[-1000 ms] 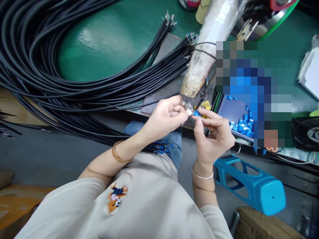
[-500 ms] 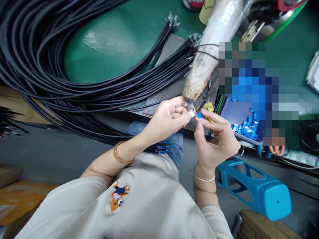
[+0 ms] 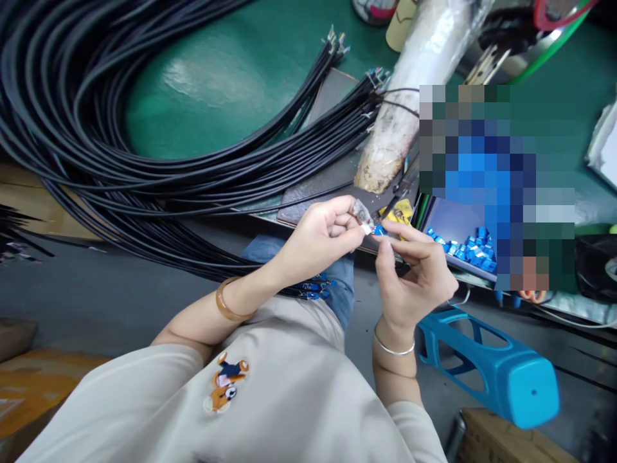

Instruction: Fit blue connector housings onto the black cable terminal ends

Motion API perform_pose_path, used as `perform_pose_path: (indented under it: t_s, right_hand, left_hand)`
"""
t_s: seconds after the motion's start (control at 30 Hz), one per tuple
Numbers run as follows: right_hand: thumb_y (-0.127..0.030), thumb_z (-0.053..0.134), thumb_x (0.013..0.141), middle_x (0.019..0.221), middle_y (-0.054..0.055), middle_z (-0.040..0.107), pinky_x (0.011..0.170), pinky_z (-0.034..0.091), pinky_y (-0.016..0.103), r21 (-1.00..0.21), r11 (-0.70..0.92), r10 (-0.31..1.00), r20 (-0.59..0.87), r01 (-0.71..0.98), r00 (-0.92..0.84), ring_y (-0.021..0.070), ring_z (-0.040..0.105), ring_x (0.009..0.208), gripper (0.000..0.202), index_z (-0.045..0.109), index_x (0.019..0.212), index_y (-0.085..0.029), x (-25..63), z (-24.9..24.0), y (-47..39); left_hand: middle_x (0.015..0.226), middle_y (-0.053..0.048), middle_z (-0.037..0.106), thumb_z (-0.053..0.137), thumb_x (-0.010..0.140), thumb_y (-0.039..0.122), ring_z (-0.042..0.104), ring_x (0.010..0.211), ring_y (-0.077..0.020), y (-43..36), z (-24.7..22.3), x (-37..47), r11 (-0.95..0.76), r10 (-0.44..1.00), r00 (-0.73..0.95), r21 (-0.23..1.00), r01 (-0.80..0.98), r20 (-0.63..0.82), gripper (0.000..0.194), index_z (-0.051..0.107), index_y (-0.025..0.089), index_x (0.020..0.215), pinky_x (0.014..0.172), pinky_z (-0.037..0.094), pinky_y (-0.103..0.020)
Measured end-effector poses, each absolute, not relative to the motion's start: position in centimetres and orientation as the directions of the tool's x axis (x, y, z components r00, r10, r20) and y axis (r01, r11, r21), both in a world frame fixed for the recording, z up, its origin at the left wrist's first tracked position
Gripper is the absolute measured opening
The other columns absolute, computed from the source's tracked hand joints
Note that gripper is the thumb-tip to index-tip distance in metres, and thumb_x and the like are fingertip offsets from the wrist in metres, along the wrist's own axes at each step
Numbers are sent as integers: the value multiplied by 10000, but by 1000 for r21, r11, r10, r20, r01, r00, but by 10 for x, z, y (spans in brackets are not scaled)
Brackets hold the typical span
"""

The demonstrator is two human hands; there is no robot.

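Note:
My left hand (image 3: 332, 225) pinches the end of a black cable, where small wires and a white tip show. At that end my right hand (image 3: 417, 260) holds a small blue connector (image 3: 379, 230) between thumb and fingers. The two hands nearly meet at the table's front edge. A yellow piece (image 3: 401, 211) lies just behind my right fingers. Right of it, a tray (image 3: 450, 222) contains several blue connectors (image 3: 477, 251). Cable ends with blue connectors (image 3: 315, 286) rest by my lap.
A thick bundle of black cables (image 3: 193, 177) curves over the green table (image 3: 207, 83). A plastic-wrapped roll (image 3: 409, 90) stands behind my hands. Below the table's edge at the right is a blue stool (image 3: 496, 366). Part of the right side is pixelated.
The blue connector and my right fingertips have shifted slightly left and down. More of the yellow piece shows behind them. My left hand keeps its pinch.

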State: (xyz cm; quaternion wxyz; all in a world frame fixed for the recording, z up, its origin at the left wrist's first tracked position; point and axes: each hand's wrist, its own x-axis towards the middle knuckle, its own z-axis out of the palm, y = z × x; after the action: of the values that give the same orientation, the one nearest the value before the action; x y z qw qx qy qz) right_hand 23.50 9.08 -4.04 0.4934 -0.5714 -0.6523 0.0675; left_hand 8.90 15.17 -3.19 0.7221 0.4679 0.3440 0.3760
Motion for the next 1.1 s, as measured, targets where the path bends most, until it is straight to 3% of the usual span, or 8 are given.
perform_pose_path:
  t_s: [0.23, 0.47, 0.53, 0.7, 0.77, 0.83, 0.93, 1.1]
  right_hand:
    - [-125, 672, 856, 948, 21, 755, 762, 634, 329, -613, 346, 759, 628, 710, 172, 173, 744, 861, 115, 635, 906, -222, 231, -40, 89]
    - [-134, 734, 800, 915, 8, 748, 723, 617, 289, -257, 426, 515, 857, 867, 1, 160, 737, 819, 199, 642, 935, -246, 233, -61, 91]
    - [-142, 723, 811, 925, 13, 749, 704, 613, 293, -298, 456, 533, 846, 839, 11, 165, 742, 819, 173, 629, 917, -242, 233, -66, 91]
    - [-210, 577, 933, 768, -24, 694, 452, 463, 240, -662, 445, 637, 707, 604, 307, 112, 640, 523, 79, 626, 983, -244, 234, -49, 84]
    - [-250, 587, 939, 684, -37, 643, 406, 363, 228, -677, 365, 662, 671, 639, 333, 79, 540, 443, 108, 683, 988, -248, 238, -34, 78]
    - [-246, 634, 915, 660, -37, 645, 422, 335, 234, -632, 299, 773, 600, 715, 207, 65, 485, 439, 120, 736, 978, -255, 242, -22, 74]
    - [-212, 666, 891, 661, -36, 674, 448, 346, 232, -614, 275, 896, 443, 740, 34, 68, 480, 472, 146, 763, 983, -269, 246, -13, 72]
    - [-244, 651, 904, 687, -21, 686, 456, 366, 218, -694, 207, 949, 313, 690, 30, 68, 496, 504, 120, 766, 936, -239, 248, -15, 74]
  left_hand:
    - [542, 66, 501, 613, 810, 122, 393, 429, -6, 145, -23, 84, 272, 860, 482, 950, -155, -167, 167, 501, 145, 689, 400, 280, -137]
    - [547, 37, 567, 702, 807, 224, 383, 422, -12, 146, -26, 76, 361, 785, 592, 911, -198, -182, 224, 528, 141, 693, 399, 266, -142]
    - [556, 40, 562, 724, 803, 263, 361, 427, -11, 146, -29, 74, 380, 777, 605, 896, -230, -175, 240, 538, 141, 714, 403, 258, -144]
    - [569, 27, 531, 687, 816, 237, 414, 497, -34, 146, -31, 70, 282, 800, 584, 945, -166, -136, 210, 567, 129, 681, 456, 306, -154]
    - [549, 38, 468, 661, 821, 227, 379, 501, -38, 144, -31, 69, 221, 807, 580, 968, -117, -114, 237, 541, 131, 640, 457, 283, -166]
    - [543, 50, 403, 654, 816, 224, 329, 502, -38, 142, -31, 69, 175, 805, 587, 980, -93, -88, 263, 510, 136, 614, 451, 247, -176]
    - [564, 50, 381, 648, 807, 206, 319, 524, -41, 140, -32, 69, 146, 789, 612, 984, -100, -55, 244, 508, 136, 621, 458, 251, -177]
    - [588, 47, 407, 636, 808, 205, 333, 542, -46, 139, -34, 67, 131, 782, 620, 989, -74, -57, 191, 546, 128, 659, 473, 278, -171]
